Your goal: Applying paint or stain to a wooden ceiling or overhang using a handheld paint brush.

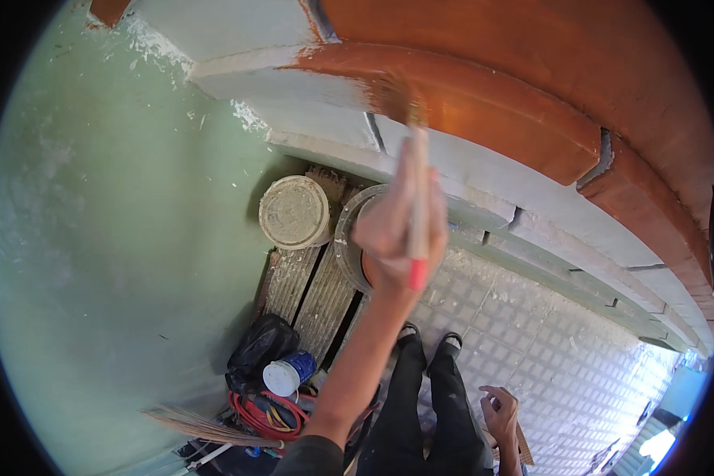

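Note:
A paintbrush [418, 190] with a pale handle and a red end is gripped in my left hand [393, 222], which is smeared by motion. Its blurred bristles [402, 97] meet the block-patterned ledge [452, 103], at the edge between orange-brown paint and bare pale grey surface. Streaky strokes show just left of the bristles. Below my left hand, partly hidden by it, stands a round bucket [343, 246] with some orange inside. My right hand [500, 412] hangs low beside my legs, its fingers loosely bent and apart, with nothing visible in them.
A lidded tub [294, 211] sits on a wooden plank bench [293, 285]. Nearby are a black plastic bag [263, 349], a blue-and-white tub [287, 374], coiled red hose [266, 416] and broom bristles [206, 427]. A green wall [119, 238] rises left; tiled floor [523, 317] lies beneath.

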A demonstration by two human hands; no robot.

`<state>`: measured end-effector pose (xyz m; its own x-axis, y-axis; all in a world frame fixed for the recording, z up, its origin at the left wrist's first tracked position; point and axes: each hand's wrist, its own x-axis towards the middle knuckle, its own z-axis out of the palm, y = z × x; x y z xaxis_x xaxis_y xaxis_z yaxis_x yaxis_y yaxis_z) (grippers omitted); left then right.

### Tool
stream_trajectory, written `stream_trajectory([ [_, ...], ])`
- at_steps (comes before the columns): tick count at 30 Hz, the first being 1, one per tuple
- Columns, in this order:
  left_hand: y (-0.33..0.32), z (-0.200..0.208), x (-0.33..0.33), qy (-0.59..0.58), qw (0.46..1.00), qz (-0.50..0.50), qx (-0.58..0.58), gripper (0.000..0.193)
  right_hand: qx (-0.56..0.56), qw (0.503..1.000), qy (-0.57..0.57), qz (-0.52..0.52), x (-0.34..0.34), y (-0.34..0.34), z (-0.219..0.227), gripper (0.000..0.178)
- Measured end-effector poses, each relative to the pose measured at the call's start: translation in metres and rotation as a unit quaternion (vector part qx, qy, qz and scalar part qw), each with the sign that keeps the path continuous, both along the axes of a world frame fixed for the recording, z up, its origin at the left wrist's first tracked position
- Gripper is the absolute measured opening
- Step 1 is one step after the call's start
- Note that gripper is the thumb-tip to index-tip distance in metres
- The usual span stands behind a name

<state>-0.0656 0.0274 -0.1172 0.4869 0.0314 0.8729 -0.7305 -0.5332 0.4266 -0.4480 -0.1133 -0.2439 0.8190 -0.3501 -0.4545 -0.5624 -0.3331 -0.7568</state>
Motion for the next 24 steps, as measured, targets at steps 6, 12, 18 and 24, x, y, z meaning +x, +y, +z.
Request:
stream_trajectory([
  [6, -0.033, 0.001, -0.050, 0.037, 0.984, -0.174, -0.012, 0.033, 0.000, 1.000, -0.003, 0.003, -0.011, -0.004, -0.001, 0.029],
  [12, 0.041, 0.030, 0.020, 0.184, 0.970, -0.090, -0.130, 0.029, 0.023, 1.000, 0.012, -0.011, 0.001, 0.003, 0.005, 0.028],
  [18, 0.061, 0.007, 0.035, 0.152, 0.978, 0.057, -0.128, 0.025, -0.006, 1.000, 0.008, -0.024, -0.025, -0.008, -0.004, 0.030],
  [24, -0.013, -0.005, -0.010, 0.019, 0.995, -0.081, -0.050, 0.038, 0.008, 1.000, -0.003, -0.018, -0.029, -0.005, -0.007, 0.031],
])
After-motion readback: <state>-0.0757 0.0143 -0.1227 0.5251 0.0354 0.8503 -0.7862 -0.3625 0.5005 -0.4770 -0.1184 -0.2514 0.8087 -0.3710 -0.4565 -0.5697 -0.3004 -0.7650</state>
